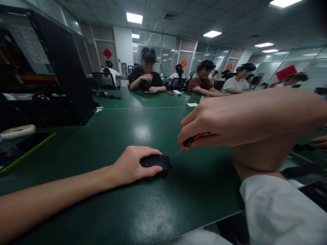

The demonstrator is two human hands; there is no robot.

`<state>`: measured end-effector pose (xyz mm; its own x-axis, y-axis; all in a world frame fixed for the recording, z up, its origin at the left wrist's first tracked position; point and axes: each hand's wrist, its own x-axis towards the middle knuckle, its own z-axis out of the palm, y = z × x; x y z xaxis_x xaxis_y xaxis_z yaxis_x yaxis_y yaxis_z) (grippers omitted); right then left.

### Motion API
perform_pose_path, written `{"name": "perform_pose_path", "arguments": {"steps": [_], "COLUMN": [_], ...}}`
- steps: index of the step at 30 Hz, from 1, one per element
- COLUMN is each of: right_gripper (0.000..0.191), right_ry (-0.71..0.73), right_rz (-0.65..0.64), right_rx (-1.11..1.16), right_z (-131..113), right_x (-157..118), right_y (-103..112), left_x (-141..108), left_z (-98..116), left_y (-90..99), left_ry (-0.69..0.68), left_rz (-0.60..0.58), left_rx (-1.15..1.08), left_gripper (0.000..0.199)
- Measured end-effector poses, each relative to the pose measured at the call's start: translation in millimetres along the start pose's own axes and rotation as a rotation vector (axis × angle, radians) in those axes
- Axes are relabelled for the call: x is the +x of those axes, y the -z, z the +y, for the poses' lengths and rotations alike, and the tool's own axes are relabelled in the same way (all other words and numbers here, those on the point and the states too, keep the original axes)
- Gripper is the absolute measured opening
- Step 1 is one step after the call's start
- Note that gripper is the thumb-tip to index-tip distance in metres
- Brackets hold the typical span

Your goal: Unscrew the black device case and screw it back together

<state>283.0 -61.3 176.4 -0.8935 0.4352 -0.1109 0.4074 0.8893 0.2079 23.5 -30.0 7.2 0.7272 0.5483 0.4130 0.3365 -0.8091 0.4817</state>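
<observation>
On the green tabletop, my left hand (133,165) wraps its thumb and fingers around the sides of a black computer mouse (155,162). Small light spots show on the mouse's upper face, and a small piece juts from its right end. My right hand (209,119), raised above the table, grips a screwdriver (188,142) by its red-and-black handle. The thin metal shaft slants down to the left, its tip at or very near the mouse's right end; whether it touches cannot be made out.
A large open black computer case (76,75) stands at the left. Near it lie a green-edged phone (28,149) and a whitish rounded object (19,131). Across the green table (114,132) sits a person in black (146,76), with other people further right. A paper scrap (192,104) lies beyond my right hand.
</observation>
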Motion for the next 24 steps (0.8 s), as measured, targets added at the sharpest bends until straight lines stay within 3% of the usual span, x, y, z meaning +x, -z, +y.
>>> {"name": "perform_pose_path", "arguments": {"steps": [6,11,16,24], "right_gripper": [0.026,0.044,0.060,0.061], "right_ry": [-0.052,-0.143,-0.099,-0.081], "right_rz": [0.037,0.019,0.090,0.172], "right_rx": [0.097,0.183,0.211,0.153], "right_z": [9,21,27,36], "right_x": [-13,-26,-10,0], "right_y": [-26,-84,-139,-161], "left_x": [0,1,0,0], "left_z": [1,2,1,1], "left_y": [0.9,2.0,1.7,1.4], "left_ry": [0.009,0.023,0.018,0.030], "left_rz": [-0.007,-0.014,-0.023,-0.017], "left_rx": [-0.008,-0.006,-0.005,-0.019], "left_gripper": [0.036,0.036,0.038,0.038]}}
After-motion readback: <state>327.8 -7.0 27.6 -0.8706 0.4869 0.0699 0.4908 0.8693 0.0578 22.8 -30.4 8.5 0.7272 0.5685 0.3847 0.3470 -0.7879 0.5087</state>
